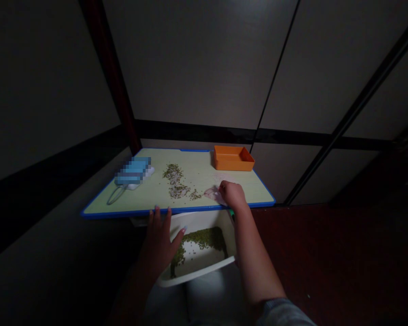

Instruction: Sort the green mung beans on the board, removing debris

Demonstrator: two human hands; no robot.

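My right hand [232,194] is closed, its fingers curled down on the pale green tabletop [149,199]. What it holds, if anything, is hidden. Beside its fingertips lies a thin, pale pinkish patch [212,194]; I cannot tell whether it is grains or film. To the left, small green grains [178,191] are scattered around more pale patches. My left hand [161,240] is open, fingers spread, with fingertips at the table's blue front edge and thumb over a white bin [201,273]. Inside the bin, below the table edge, lie many green grains [204,237].
An orange tray [234,165] stands at the table's back right. At the left is a blurred blue item [133,170] on something white, with a grey loop [116,194] beside it. Pale panelled cabinets [197,68] rise behind; a dark red floor [313,253] lies right.
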